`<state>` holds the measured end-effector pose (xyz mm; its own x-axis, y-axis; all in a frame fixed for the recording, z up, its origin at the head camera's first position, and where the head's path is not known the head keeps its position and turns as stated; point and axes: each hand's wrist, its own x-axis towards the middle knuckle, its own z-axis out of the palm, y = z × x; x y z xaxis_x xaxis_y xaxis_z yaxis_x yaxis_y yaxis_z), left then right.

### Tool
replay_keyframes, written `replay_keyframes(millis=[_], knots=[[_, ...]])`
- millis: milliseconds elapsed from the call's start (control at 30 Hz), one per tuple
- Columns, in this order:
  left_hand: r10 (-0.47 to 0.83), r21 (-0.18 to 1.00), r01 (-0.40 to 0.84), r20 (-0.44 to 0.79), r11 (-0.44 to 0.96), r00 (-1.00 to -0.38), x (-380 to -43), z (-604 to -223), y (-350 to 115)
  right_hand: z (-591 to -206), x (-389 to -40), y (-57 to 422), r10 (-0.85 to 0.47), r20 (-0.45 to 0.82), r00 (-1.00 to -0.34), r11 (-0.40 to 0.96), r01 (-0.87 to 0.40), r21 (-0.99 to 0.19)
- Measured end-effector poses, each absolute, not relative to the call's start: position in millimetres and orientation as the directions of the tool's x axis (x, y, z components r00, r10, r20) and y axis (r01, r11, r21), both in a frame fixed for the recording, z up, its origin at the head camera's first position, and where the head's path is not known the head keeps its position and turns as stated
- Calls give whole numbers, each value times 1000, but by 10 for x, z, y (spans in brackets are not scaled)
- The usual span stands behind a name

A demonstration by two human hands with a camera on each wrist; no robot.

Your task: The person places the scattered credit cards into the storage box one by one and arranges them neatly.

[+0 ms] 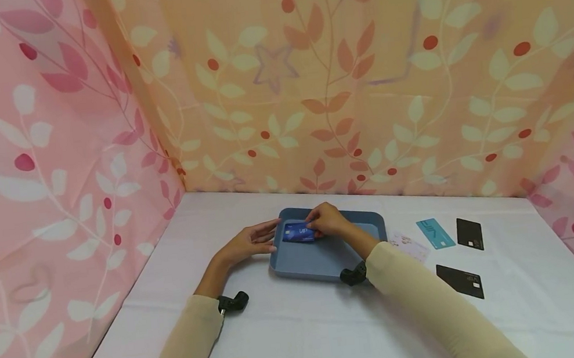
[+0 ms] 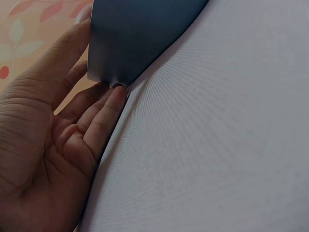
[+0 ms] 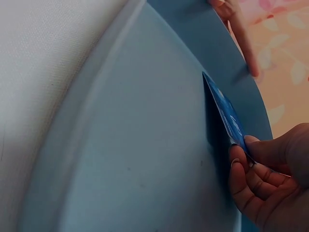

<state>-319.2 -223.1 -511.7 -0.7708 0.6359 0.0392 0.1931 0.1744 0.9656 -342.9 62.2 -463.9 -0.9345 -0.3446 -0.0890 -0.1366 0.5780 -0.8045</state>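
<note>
A light blue tray lies on the white-covered table. Over its left part, a blue card marked VIP is pinched between the thumb and fingers of my right hand. The right wrist view shows this card tilted, its far corner down near the tray's side wall. My left hand is at the tray's left side, fingers fairly straight and touching the rim. Up close in the left wrist view, fingertips of that hand meet the lower edge of the tray's outer wall.
Right of the tray lie a pale patterned card, a teal card, a black card and another black card. Floral cloth walls stand behind and at the sides of the table.
</note>
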Motion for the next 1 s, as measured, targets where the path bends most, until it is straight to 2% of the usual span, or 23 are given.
replay_keyframes(millis=[533,700,1000], knots=[[629,974,162,25,161,-777,-3205,-5128,-2230,-4722,-3443,534,-290,-41,-956,616,-154,-773],[627,972,167,27,166,-779,-3207,-5138,-2230,-4760,-3426,540,-262,11,-965,607,-173,-776],[623,971,170,30,166,-782,-3197,-5137,-2230,-4798,-3358,487,-266,201,-943,716,-333,-613]])
